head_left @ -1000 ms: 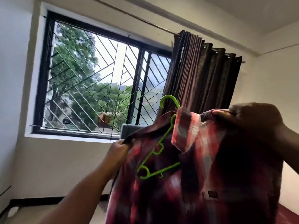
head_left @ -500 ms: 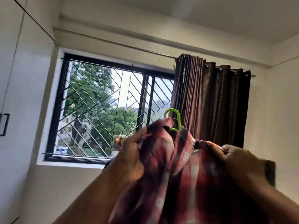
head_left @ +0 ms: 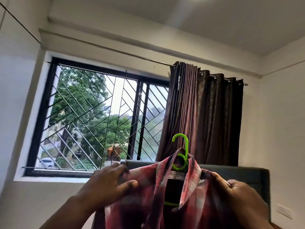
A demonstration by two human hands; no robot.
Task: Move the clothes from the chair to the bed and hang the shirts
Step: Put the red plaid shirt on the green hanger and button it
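Red plaid cotton shirt [head_left: 194, 205] draped on lime-green plastic hanger [head_left: 182, 152], left hand [head_left: 109, 185] pinching one shoulder, right hand [head_left: 239, 194] gripping the other, fingers clamped on fabric

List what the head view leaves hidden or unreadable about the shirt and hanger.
- Green hanger: arms covered by the plaid shirt.
- Shirt hem: cut off by the bottom edge.
- Collar label: too blurred to read.
- Right hand: fingertips buried in fabric.
- Left hand: motion-blurred.
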